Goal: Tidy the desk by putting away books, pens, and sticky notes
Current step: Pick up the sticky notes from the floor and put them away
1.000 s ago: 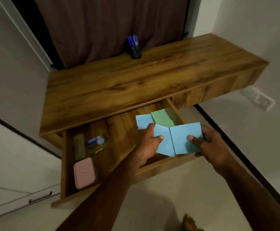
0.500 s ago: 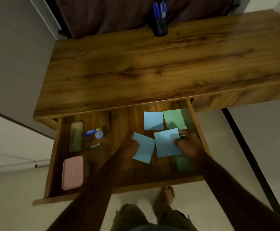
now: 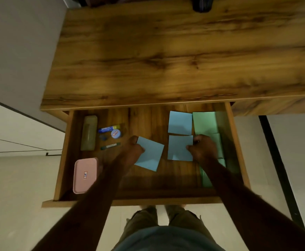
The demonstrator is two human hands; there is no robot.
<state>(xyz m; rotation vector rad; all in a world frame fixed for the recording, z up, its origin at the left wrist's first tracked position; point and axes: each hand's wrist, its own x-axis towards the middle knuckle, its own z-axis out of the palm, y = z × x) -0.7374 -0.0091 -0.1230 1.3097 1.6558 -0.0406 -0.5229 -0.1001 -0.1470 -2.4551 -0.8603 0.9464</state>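
Observation:
Both my hands are inside the open wooden drawer [image 3: 236, 153]. My left hand [image 3: 132, 150] pinches the left edge of a tilted blue sticky note [image 3: 150, 156]. My right hand [image 3: 203, 150] pinches the right edge of another blue sticky note [image 3: 178, 147]. A third blue note [image 3: 180, 122] lies flat behind that one. Green notes [image 3: 205, 123] run in a row along the drawer's right side, partly hidden by my right hand and forearm.
The drawer's left part holds an olive case [image 3: 88, 132], a pink box [image 3: 85, 175], a blue tube [image 3: 106, 129], a small round tin [image 3: 115, 134] and a pen [image 3: 110, 146]. A dark pen cup [image 3: 201, 5] stands at the desk top's [image 3: 166, 51] back edge.
The view dropped from the desk to straight over the drawer. My hands carried the two blue notes apart and lower into the drawer; the left note now sits tilted, the right one below the third note.

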